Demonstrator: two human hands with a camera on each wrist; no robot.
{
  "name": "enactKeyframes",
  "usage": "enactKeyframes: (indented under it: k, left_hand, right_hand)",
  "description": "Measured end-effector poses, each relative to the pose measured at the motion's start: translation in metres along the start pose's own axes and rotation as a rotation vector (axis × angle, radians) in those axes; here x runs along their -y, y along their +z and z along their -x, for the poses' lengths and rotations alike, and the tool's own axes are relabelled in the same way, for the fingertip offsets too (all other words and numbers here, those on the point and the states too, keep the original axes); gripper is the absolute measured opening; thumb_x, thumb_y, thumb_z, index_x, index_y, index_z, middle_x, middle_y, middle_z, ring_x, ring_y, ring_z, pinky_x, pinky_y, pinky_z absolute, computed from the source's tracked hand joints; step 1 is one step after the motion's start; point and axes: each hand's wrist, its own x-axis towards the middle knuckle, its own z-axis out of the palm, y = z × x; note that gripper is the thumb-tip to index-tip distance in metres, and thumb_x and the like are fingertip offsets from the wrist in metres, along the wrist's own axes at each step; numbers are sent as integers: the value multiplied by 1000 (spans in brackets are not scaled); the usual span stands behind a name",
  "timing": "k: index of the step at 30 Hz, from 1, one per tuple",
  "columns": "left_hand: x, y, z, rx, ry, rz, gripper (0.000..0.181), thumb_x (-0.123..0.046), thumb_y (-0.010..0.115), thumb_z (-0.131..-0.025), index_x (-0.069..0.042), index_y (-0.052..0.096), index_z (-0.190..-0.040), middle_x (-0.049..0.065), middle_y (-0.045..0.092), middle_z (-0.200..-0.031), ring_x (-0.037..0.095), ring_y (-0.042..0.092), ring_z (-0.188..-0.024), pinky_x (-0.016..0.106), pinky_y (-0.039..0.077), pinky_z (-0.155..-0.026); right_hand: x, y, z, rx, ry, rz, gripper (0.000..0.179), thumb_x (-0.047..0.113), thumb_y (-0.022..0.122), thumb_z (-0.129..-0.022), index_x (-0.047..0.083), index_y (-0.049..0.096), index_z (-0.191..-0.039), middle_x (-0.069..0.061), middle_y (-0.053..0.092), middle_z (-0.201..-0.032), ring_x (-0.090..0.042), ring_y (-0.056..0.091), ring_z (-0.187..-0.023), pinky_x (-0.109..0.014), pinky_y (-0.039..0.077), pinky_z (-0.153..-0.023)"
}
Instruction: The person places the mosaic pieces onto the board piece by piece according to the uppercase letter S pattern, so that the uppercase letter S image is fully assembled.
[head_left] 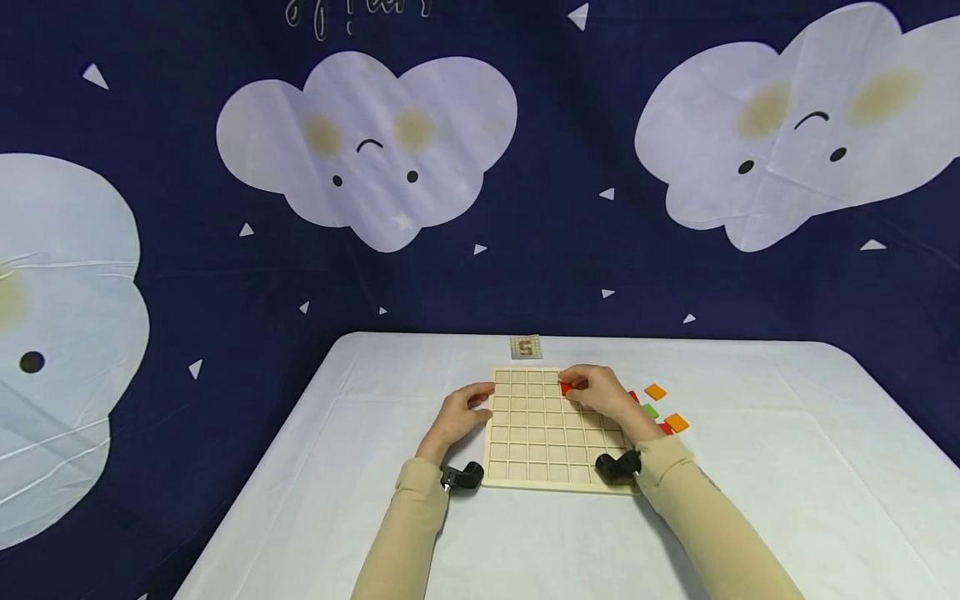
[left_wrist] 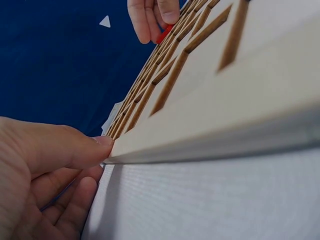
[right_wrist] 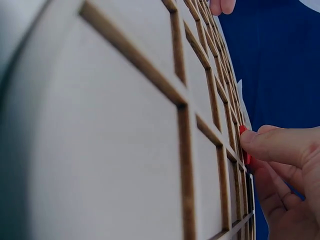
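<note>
A pale wooden grid board point(head_left: 528, 450) lies on the table. My right hand point(head_left: 600, 392) pinches a red square tile point(head_left: 566, 389) between thumb and fingers, over a cell near the board's far edge. In the right wrist view the red tile point(right_wrist: 243, 129) shows past the thumb, close against the grid; the fingers hide part of it. At the board's left edge rests my left hand point(head_left: 459, 414), thumb and fingers apart and touching the rim. The left wrist view shows its thumb point(left_wrist: 80, 147) lying along the board's side, the other fingers loosely bent below.
Right of the board lie loose tiles: an orange tile point(head_left: 656, 392), another orange tile point(head_left: 677, 422), a green tile point(head_left: 650, 411) and red ones partly behind the right forearm. A small pattern card point(head_left: 526, 347) lies beyond the board. A dark cloud-print curtain point(head_left: 555, 275) hangs behind the table.
</note>
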Motion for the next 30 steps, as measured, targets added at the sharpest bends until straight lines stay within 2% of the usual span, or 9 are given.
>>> enactKeyframes:
  k: [9, 13, 17, 21, 25, 30]
  left_hand:
    - [0, 0, 0, 2, 10, 3, 45, 6, 65, -81, 2, 58, -126, 15, 60, -122, 28, 55, -110, 36, 46, -96]
    - [1, -1, 0, 2, 9, -3, 45, 5, 65, -82, 2, 58, -126, 15, 60, -121, 27, 55, -109, 35, 46, -96]
    - [0, -1, 0, 1, 13, -6, 45, 6, 65, -81, 3, 58, -126, 15, 60, -121, 27, 55, -109, 35, 46, -96]
    - [-1, -1, 1, 2, 11, -4, 45, 6, 65, -82, 3, 57, -126, 15, 60, -122, 28, 55, -110, 35, 46, -96]
    - [0, 0, 1, 9, 7, -9, 46, 5, 66, -81, 2, 57, -127, 15, 59, -123, 28, 55, -111, 34, 46, -96]
    - [2, 0, 0, 10, 24, -16, 47, 5, 66, -81, 3, 57, -126, 15, 60, -122, 28, 55, -111, 32, 46, -96]
  right_hand:
    - [4, 0, 0, -18, 5, 17, 25, 3, 69, -82, 1, 69, -107, -9, 69, -96, -24, 63, -86, -36, 53, -76]
    - [9, -8, 0, -42, 44, -50, 26, 5, 68, -85, -2, 67, -111, -13, 68, -100, -26, 64, -87, -36, 54, -75]
    - [19, -26, 1, -83, 76, -145, 30, 9, 67, -88, -2, 65, -115, -15, 67, -107, -28, 64, -92, -34, 55, -77]
    - [24, -51, 6, -127, 103, -194, 33, 17, 67, -89, 2, 64, -119, -14, 65, -113, -26, 63, -98, -31, 54, -80]
    - [22, -76, 20, -169, 146, -199, 37, 23, 65, -90, 5, 62, -123, -14, 63, -118, -21, 61, -101, -27, 52, -83]
    - [8, -101, 42, -258, 199, -164, 47, 34, 65, -89, 5, 60, -126, -14, 62, -120, -8, 60, -96, -16, 50, -79]
